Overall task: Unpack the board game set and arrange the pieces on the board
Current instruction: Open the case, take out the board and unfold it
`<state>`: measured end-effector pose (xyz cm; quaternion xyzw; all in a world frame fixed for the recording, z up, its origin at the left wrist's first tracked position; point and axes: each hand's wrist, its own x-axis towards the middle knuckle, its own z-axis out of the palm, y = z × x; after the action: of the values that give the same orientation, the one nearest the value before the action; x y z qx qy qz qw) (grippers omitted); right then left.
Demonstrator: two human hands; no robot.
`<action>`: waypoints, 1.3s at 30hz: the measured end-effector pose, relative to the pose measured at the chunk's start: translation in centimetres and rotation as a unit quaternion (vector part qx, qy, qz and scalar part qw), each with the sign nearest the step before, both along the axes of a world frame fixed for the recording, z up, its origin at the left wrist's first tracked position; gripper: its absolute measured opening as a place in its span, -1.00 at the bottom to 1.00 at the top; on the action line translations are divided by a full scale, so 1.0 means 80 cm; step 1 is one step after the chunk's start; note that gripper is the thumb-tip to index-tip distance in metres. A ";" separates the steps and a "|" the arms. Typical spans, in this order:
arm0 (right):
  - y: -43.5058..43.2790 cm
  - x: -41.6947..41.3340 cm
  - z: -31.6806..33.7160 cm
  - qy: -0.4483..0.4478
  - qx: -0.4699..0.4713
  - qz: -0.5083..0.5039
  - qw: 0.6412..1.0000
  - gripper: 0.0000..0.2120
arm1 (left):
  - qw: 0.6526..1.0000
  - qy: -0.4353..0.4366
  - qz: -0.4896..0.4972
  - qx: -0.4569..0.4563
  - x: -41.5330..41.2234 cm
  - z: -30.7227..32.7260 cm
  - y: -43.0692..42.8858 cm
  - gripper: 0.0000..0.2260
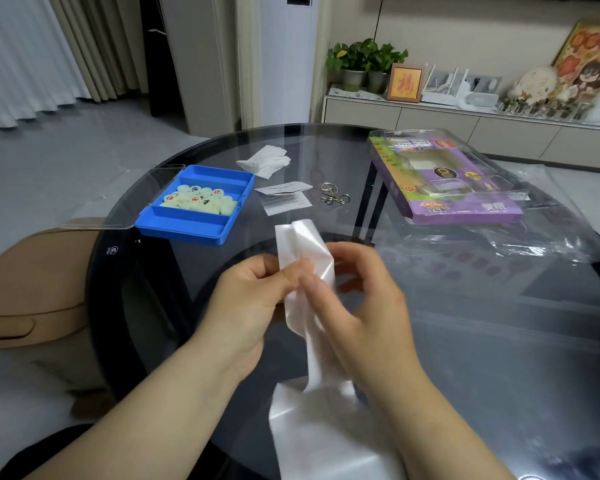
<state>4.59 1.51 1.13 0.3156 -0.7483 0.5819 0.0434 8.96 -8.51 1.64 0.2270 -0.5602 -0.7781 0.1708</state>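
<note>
White folded sheet [305, 244] is pinched by left hand [246, 303] and right hand [368, 306] over the glass counter [465, 341]; blue case [187, 225] of pale pieces [198, 200] lies far left.

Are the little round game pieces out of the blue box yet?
No, the round pieces lie piled in the middle compartment of the open blue box.
</note>
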 end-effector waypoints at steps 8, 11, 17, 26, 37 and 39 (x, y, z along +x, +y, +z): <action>0.001 0.003 -0.001 -0.189 0.006 0.162 0.969 -0.61 | 1.000 -0.002 -0.010 -0.005 0.000 0.001 0.004 -0.67; 0.006 -0.006 0.002 -0.188 0.002 0.142 0.972 -0.64 | 0.999 0.015 0.032 -0.036 -0.002 0.000 0.002 -0.60; 0.024 -0.031 0.000 -0.106 0.173 -0.001 0.979 -0.69 | 0.995 0.005 0.047 -0.093 -0.002 0.000 -0.016 -0.84; 0.048 -0.057 0.016 -0.345 0.058 0.092 0.932 -0.78 | 0.984 -0.028 0.099 -0.149 -0.012 -0.012 -0.055 -0.91; 0.032 -0.085 -0.006 -0.204 0.162 -0.034 0.965 -0.88 | 0.787 -0.039 -0.246 -0.565 0.009 -0.025 -0.050 -0.64; 0.028 -0.088 -0.013 -0.190 0.188 -0.051 0.962 -0.78 | 0.779 -0.084 -0.293 -0.548 0.005 -0.039 -0.053 -0.66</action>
<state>-2.48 3.75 0.09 0.1634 -0.8539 0.4767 -0.1301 9.38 -12.77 -1.45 -0.0156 -0.9435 -0.3305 -0.0181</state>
